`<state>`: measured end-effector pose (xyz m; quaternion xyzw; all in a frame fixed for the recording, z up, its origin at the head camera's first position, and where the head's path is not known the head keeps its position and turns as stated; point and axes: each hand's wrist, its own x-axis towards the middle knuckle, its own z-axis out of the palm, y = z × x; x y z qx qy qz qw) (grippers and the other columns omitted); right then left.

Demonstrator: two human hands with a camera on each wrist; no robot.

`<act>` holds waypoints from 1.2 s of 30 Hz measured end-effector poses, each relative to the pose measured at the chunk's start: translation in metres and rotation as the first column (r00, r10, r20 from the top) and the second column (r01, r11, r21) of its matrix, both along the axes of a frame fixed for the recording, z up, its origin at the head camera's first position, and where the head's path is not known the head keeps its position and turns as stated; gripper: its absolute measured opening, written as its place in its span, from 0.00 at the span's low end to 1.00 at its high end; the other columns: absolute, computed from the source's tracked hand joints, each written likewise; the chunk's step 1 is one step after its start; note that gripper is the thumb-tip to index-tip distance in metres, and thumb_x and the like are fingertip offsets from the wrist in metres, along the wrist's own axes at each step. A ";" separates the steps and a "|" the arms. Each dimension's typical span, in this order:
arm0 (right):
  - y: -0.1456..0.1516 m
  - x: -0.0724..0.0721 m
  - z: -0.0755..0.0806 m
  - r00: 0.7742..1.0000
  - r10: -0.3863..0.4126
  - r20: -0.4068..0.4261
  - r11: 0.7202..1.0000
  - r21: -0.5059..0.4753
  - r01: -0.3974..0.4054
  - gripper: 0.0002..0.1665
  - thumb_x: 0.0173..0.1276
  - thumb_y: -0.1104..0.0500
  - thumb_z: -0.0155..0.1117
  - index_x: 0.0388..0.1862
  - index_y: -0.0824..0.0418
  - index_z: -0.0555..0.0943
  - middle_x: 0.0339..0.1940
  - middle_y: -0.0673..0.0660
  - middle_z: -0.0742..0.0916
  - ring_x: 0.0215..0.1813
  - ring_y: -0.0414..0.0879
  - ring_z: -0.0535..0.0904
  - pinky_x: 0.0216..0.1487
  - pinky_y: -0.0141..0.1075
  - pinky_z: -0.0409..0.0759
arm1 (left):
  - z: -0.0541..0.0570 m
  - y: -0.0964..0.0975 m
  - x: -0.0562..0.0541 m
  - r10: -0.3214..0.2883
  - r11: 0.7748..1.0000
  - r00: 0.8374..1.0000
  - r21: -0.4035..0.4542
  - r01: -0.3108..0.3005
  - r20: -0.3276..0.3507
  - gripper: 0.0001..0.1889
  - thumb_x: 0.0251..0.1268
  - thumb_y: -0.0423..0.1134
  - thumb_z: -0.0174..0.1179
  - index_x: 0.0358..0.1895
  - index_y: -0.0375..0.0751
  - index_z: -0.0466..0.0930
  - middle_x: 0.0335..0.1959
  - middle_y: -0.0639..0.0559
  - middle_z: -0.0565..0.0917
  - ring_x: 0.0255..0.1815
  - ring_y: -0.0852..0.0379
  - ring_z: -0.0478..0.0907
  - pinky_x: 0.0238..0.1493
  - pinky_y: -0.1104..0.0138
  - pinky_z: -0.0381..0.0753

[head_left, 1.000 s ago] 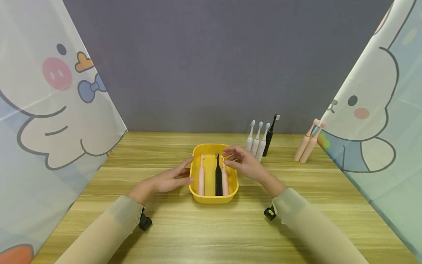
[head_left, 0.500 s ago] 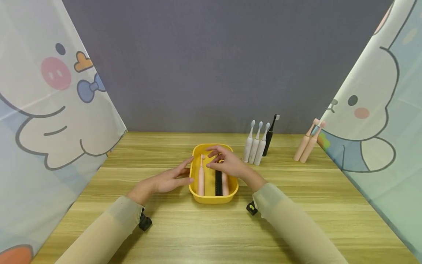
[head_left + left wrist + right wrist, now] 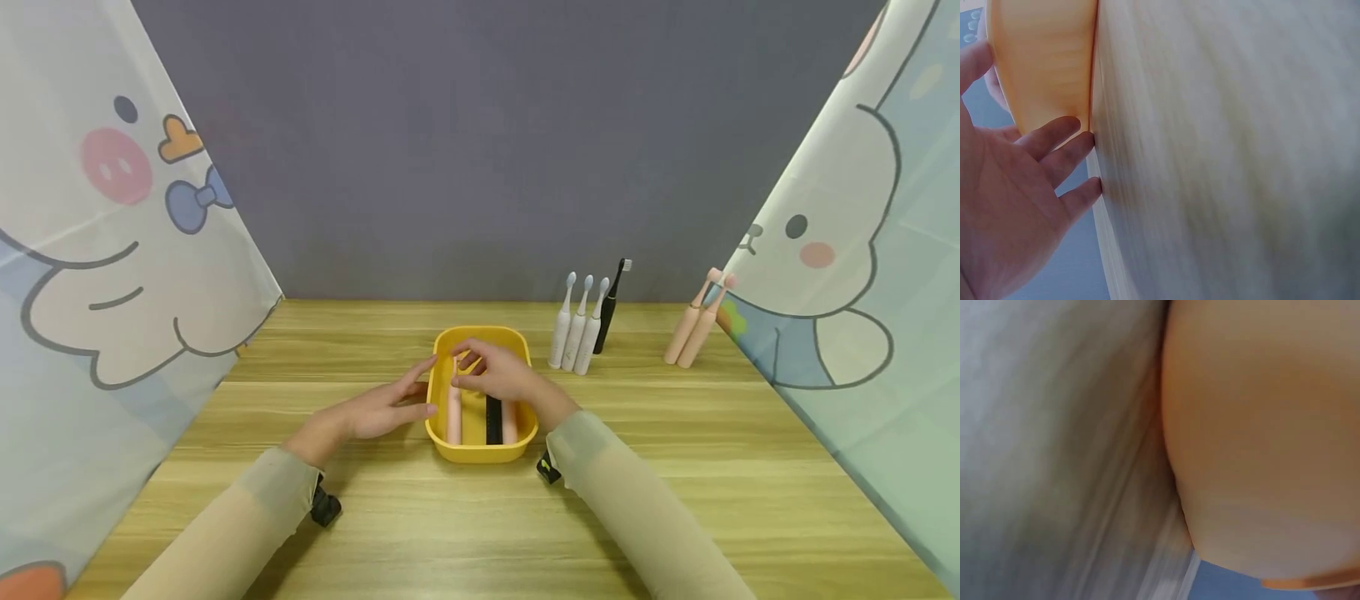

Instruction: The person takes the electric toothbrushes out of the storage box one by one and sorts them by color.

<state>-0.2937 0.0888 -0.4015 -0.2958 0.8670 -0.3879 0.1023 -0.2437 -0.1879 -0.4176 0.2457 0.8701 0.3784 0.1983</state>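
We see the right hand point(image 3: 498, 372) over the bin, fingers bent, thumb and forefinger parted above the upper part of the left pink toothbrush point(image 3: 454, 417); nothing is pinched between them, though whether a fingertip touches the brush we cannot tell. The left hand point(image 3: 384, 410) is spread, fingers and thumb apart, resting at the left side of the yellow bin point(image 3: 482, 454) and gripping nothing (our left wrist view shows fingertips against its outer wall, while the right wrist view gives us mostly blurred wall).

The left pink toothbrush lies inside along the bin's left wall. Across a bare strip of floor, the black toothbrush point(image 3: 493, 421) and the right pink toothbrush point(image 3: 509, 423) lie side by side near the right wall, partly hidden from us by the hand.

From here, we judge a slipped pinch the likeliest trouble: the brush neck is slim and the wall close, so a fingertip could catch the wall and roll the handle aside. A hard push from the left hand could slide the bin, and a low right wrist could knock its rim.

Farther out on the table point(image 3: 480, 533), three white toothbrushes point(image 3: 575, 342) and a standing black toothbrush point(image 3: 606, 321) stand near the right forearm, with two pink toothbrushes point(image 3: 684, 333) well apart to the right; a wide elbow or sleeve swing could topple those narrow bases.
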 end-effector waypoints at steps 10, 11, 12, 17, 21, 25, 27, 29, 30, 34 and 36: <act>-0.012 -0.002 -0.004 0.997 0.080 0.010 0.981 0.177 -0.080 0.27 0.80 0.46 0.72 0.72 0.53 0.80 0.56 0.54 0.88 0.57 0.48 0.87 0.63 0.45 0.87 | 0.000 -0.003 0.000 0.003 1.000 1.000 -0.002 -0.003 -0.007 0.49 0.84 0.65 0.56 0.93 0.62 0.34 0.87 0.39 0.66 0.88 0.37 0.63 0.86 0.33 0.59; -0.013 -0.002 -0.006 0.996 0.085 0.003 0.978 0.192 -0.084 0.27 0.80 0.45 0.72 0.71 0.53 0.81 0.55 0.54 0.88 0.56 0.48 0.86 0.63 0.44 0.87 | 0.000 -0.003 0.000 -0.001 1.000 1.000 0.004 0.001 -0.003 0.49 0.84 0.65 0.56 0.93 0.62 0.33 0.87 0.39 0.65 0.88 0.36 0.63 0.86 0.33 0.59; -0.014 -0.002 -0.007 0.996 0.086 -0.004 0.975 0.206 -0.084 0.27 0.79 0.45 0.72 0.71 0.52 0.82 0.54 0.54 0.87 0.55 0.47 0.85 0.62 0.44 0.86 | -0.001 -0.003 0.000 -0.002 1.000 1.000 0.010 0.002 0.005 0.49 0.84 0.65 0.56 0.93 0.63 0.33 0.88 0.40 0.65 0.88 0.37 0.63 0.86 0.33 0.59; -0.014 -0.002 -0.010 0.997 0.072 -0.024 0.968 0.244 -0.064 0.25 0.79 0.43 0.71 0.68 0.52 0.85 0.55 0.54 0.87 0.54 0.46 0.84 0.62 0.46 0.86 | -0.002 -0.002 0.000 -0.015 1.000 1.000 0.027 0.014 0.006 0.48 0.85 0.64 0.55 0.93 0.62 0.34 0.87 0.40 0.66 0.87 0.37 0.64 0.85 0.34 0.61; -0.015 -0.003 -0.009 0.997 0.078 -0.022 0.963 0.261 -0.069 0.26 0.80 0.42 0.70 0.69 0.53 0.85 0.57 0.55 0.88 0.55 0.46 0.83 0.63 0.46 0.85 | -0.001 -0.003 -0.002 -0.019 0.999 1.000 0.027 0.019 0.002 0.48 0.86 0.63 0.55 0.93 0.60 0.33 0.87 0.39 0.66 0.87 0.36 0.64 0.85 0.33 0.61; -0.015 -0.002 -0.008 0.995 0.101 -0.021 0.957 0.275 -0.091 0.27 0.81 0.43 0.69 0.71 0.54 0.85 0.56 0.55 0.87 0.52 0.45 0.80 0.61 0.44 0.83 | -0.001 -0.003 -0.002 -0.023 1.000 1.000 0.020 0.023 -0.002 0.48 0.86 0.62 0.54 0.93 0.60 0.33 0.87 0.38 0.65 0.87 0.35 0.64 0.85 0.33 0.60; -0.015 -0.002 -0.008 0.993 0.117 -0.026 0.951 0.290 -0.105 0.28 0.82 0.42 0.68 0.72 0.54 0.85 0.55 0.54 0.87 0.50 0.44 0.79 0.60 0.43 0.81 | -0.001 -0.003 -0.001 -0.022 1.000 1.000 0.019 0.022 0.001 0.48 0.86 0.62 0.54 0.93 0.60 0.33 0.87 0.38 0.65 0.87 0.36 0.64 0.85 0.33 0.61; -0.015 -0.002 -0.009 0.991 0.127 -0.030 0.946 0.303 -0.112 0.28 0.83 0.42 0.66 0.73 0.53 0.85 0.54 0.54 0.86 0.49 0.44 0.78 0.59 0.43 0.80 | -0.002 -0.003 -0.001 -0.024 1.000 1.000 0.019 0.024 0.002 0.48 0.86 0.62 0.54 0.93 0.60 0.33 0.87 0.38 0.65 0.87 0.35 0.64 0.85 0.33 0.61; -0.015 -0.002 -0.009 0.991 0.129 -0.031 0.945 0.307 -0.114 0.28 0.83 0.42 0.66 0.73 0.53 0.85 0.53 0.54 0.86 0.49 0.44 0.77 0.58 0.43 0.80 | -0.002 -0.003 -0.001 -0.027 0.999 1.000 0.020 0.027 0.001 0.48 0.86 0.62 0.54 0.93 0.60 0.32 0.87 0.37 0.65 0.87 0.35 0.64 0.85 0.32 0.61; -0.015 -0.002 -0.009 0.993 0.117 -0.029 0.949 0.299 -0.103 0.27 0.83 0.42 0.66 0.72 0.54 0.85 0.54 0.55 0.86 0.49 0.45 0.78 0.59 0.43 0.81 | -0.001 -0.003 -0.002 -0.032 0.999 1.000 0.021 0.032 -0.002 0.48 0.87 0.62 0.54 0.93 0.58 0.32 0.87 0.36 0.65 0.87 0.34 0.63 0.85 0.32 0.61; -0.015 -0.002 -0.009 0.994 0.109 -0.028 0.953 0.287 -0.097 0.27 0.83 0.43 0.66 0.71 0.55 0.85 0.55 0.55 0.86 0.49 0.44 0.78 0.58 0.42 0.81 | 0.000 -0.003 -0.002 -0.033 0.999 0.999 0.020 0.033 -0.003 0.48 0.87 0.61 0.54 0.93 0.58 0.32 0.87 0.36 0.65 0.87 0.34 0.63 0.85 0.32 0.60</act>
